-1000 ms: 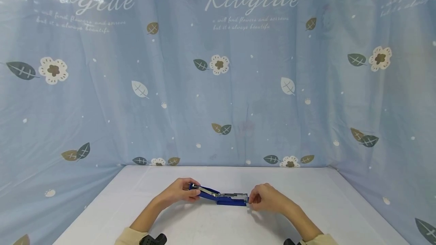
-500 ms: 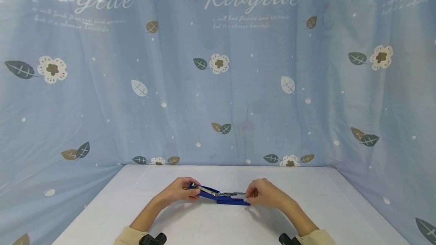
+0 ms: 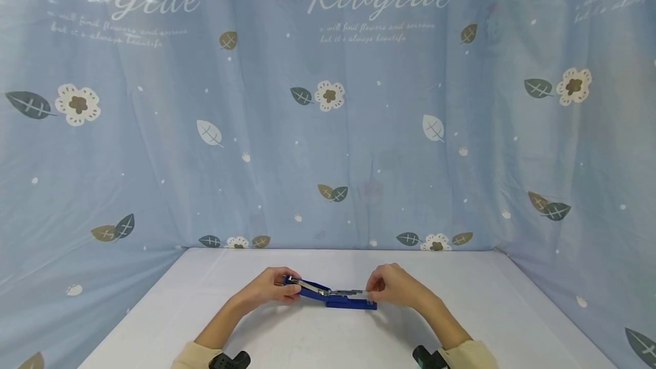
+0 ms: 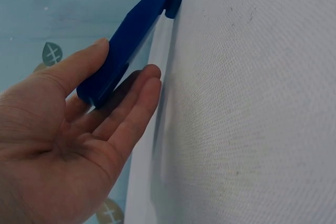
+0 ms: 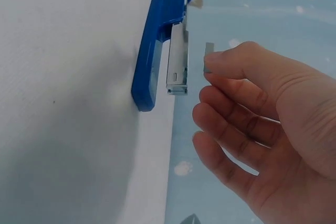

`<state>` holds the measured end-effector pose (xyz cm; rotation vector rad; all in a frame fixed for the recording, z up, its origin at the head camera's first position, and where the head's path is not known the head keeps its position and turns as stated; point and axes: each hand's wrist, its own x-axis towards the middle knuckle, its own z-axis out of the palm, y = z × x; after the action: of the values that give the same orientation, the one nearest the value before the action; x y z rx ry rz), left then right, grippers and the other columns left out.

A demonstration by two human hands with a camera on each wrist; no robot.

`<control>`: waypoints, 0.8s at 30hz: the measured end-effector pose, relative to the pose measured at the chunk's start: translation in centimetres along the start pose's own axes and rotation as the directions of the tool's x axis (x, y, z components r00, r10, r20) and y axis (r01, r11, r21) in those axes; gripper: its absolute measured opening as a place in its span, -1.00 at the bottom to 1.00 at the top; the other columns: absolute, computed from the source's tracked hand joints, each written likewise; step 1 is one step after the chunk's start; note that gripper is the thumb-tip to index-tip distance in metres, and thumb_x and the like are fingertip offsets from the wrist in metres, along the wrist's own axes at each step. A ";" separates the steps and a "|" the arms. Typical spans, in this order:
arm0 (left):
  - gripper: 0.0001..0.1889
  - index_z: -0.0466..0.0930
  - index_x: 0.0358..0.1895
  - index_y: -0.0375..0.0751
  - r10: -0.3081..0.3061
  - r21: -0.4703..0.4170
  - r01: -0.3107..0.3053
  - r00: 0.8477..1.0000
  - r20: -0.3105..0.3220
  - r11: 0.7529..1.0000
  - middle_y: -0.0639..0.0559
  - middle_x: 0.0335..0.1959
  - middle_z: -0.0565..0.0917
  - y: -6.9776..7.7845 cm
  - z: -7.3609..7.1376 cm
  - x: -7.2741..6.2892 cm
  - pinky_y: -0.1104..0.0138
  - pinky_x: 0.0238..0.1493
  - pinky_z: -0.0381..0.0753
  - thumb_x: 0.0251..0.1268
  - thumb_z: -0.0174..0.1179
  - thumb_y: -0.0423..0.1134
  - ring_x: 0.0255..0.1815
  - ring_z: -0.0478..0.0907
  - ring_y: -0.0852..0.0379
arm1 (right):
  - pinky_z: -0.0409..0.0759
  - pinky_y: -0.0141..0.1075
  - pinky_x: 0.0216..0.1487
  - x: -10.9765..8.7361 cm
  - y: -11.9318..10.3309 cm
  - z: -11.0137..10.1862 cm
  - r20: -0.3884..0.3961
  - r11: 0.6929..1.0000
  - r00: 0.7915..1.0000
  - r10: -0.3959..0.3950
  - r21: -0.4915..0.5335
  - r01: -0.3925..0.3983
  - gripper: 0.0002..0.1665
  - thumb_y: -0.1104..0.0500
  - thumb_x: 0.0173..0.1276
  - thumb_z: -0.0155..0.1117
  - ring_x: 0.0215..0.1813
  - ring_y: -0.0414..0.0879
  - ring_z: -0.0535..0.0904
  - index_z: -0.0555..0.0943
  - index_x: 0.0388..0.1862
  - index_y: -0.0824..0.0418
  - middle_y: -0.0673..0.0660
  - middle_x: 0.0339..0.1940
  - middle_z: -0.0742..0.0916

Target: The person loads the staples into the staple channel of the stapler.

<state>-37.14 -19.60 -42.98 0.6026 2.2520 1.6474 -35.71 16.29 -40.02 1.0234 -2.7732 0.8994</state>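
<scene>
A blue stapler (image 3: 351, 304) is folded wide open, with its base on the white table. My left hand (image 3: 271, 286) grips the end of its raised top arm (image 4: 126, 43), thumb on one side and fingers around the other. In the right wrist view, the metal staple magazine (image 5: 178, 61) lies bare above the blue base (image 5: 144, 77). Between thumb and index finger my right hand (image 5: 262, 108) pinches a short grey strip of staples (image 5: 208, 51). The strip is beside the magazine, with a gap between them in that view. My other right fingers are loosely bent.
The white table (image 3: 318, 340) extends around the stapler. A light blue curtain (image 3: 328, 147) with printed leaves and flowers hangs behind the table and along both sides. A dark wrist device (image 3: 229, 360) shows by the left sleeve, and another (image 3: 429, 357) by the right.
My right hand has moved left and slightly up, from the stapler's front end to over the magazine's end. My left hand and the stapler look nearly unchanged.
</scene>
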 end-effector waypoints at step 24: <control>-0.56 0.52 0.14 -0.37 0.003 0.006 -0.003 1.000 -0.004 1.000 -0.18 -0.13 0.71 -0.1 0.0 0.0 0.15 -0.07 0.77 0.30 0.31 -0.20 -0.11 0.74 -0.08 | 0.61 -0.53 -0.38 1.7 -0.9 1.0 -0.010 0.998 0.998 0.058 0.011 -0.058 -0.95 0.20 0.23 0.43 -0.44 -0.28 0.54 0.73 -0.35 0.16 -0.10 -0.46 0.69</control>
<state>-37.23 -19.66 -43.09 0.6057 2.2610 1.6449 -36.35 14.25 -40.02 0.9408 -2.8062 0.9252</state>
